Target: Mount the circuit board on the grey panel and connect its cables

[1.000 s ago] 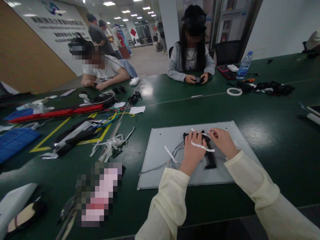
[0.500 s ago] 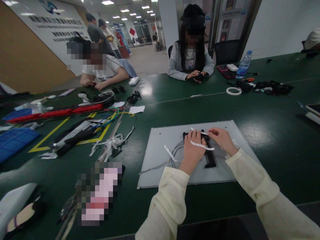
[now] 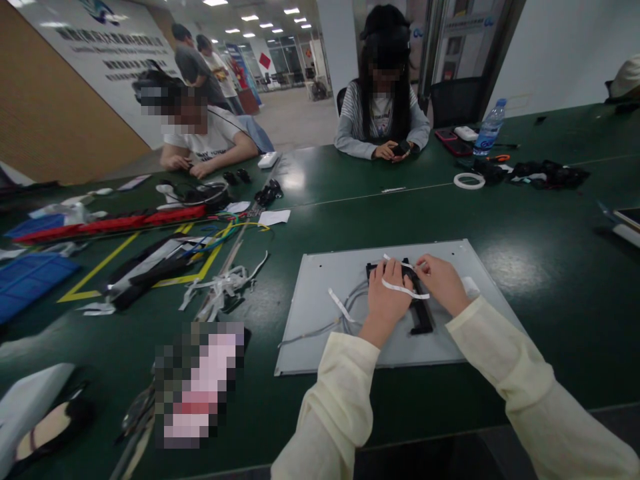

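My left hand (image 3: 389,293) lies over a black plastic part (image 3: 421,317), its fingers curved down onto the part's upper end. A thin white strip (image 3: 406,265) runs from under those fingers to my right hand (image 3: 443,280), which pinches its end between thumb and forefinger. Another white strip (image 3: 404,289) curls across the back of my left fingers. Beneath everything is a light grey panel (image 3: 305,300) on the table. Grey cables (image 3: 320,331) extend leftward from beside the black part, and a loose white strip (image 3: 340,305) rests on them. My left hand hides part of the black piece.
A tangle of white strips (image 3: 220,290) lies left of the panel, above a blurred pink object (image 3: 205,387). Farther off are a tape roll (image 3: 469,181), a water bottle (image 3: 490,127) and red bundles (image 3: 125,223). Two people sit across the green table (image 3: 340,220).
My right hand has shifted very slightly, still pinching the strip. My left hand stays in place. Across the table, one person has turned the black object in their hands.
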`<state>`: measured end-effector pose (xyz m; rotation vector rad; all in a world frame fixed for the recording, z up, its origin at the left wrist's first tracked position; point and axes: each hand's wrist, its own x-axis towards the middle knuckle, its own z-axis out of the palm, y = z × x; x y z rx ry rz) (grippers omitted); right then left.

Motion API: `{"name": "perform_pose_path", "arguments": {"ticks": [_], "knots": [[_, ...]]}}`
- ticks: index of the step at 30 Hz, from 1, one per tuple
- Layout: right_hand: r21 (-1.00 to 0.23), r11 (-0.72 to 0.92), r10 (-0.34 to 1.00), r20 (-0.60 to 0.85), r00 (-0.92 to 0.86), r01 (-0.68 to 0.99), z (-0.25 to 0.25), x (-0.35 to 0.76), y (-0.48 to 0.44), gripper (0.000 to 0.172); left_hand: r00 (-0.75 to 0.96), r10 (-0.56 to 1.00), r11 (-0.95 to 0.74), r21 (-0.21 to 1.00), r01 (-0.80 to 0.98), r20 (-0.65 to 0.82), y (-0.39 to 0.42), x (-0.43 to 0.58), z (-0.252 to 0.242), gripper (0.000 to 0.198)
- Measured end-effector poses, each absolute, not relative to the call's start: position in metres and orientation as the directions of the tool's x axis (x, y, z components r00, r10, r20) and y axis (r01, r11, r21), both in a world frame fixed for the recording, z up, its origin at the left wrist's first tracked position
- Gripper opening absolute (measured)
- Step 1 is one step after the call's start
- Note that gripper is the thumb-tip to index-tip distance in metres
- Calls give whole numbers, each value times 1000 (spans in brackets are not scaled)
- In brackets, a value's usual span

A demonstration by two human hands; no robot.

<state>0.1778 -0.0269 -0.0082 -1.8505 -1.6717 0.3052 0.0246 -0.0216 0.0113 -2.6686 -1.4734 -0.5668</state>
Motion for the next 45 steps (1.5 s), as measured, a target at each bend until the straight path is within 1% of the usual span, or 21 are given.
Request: {"name": "perform_pose_path", "arguments": {"ticks": [4,7,10,23,29,31,33,37,39,41,45], "knots": [[-480,-69,952,230,201,875,-9,175,-26,23,493,798,-562,133,816,347,-22,25,12,36],[-369,-105,950,239,203,924,-8,172,-27,20,497,795,-565,124,816,347,-22,25,12,36],[-277,-103,949,259,178,955,-7,172,-28,19,500,790,-568,115,815,355,-22,25,11,37],[-69,-101,961,252,115,993,-5,171,-35,17,487,810,-544,106,832,327,-21,26,10,38],[-19,-101,964,243,103,995,9,167,-47,22,476,820,-535,134,834,317,-21,27,10,35],[-27,-113,964,240,116,993,10,168,-49,24,468,824,-532,152,833,319,-20,27,10,35],[-96,-114,963,235,134,989,9,173,-48,26,459,833,-523,171,835,309,-19,27,10,38],[-337,-87,953,245,176,938,2,189,-38,32,462,846,-517,192,834,267,-16,27,13,44],[-381,-70,947,264,181,922,-1,195,-35,33,472,846,-520,188,833,246,-14,28,15,43],[-351,-54,950,269,156,935,-3,197,-34,35,479,846,-522,181,834,236,-14,28,16,43],[-192,-61,965,240,107,979,-3,194,-42,39,477,844,-523,179,833,246,-14,28,17,41]]}}
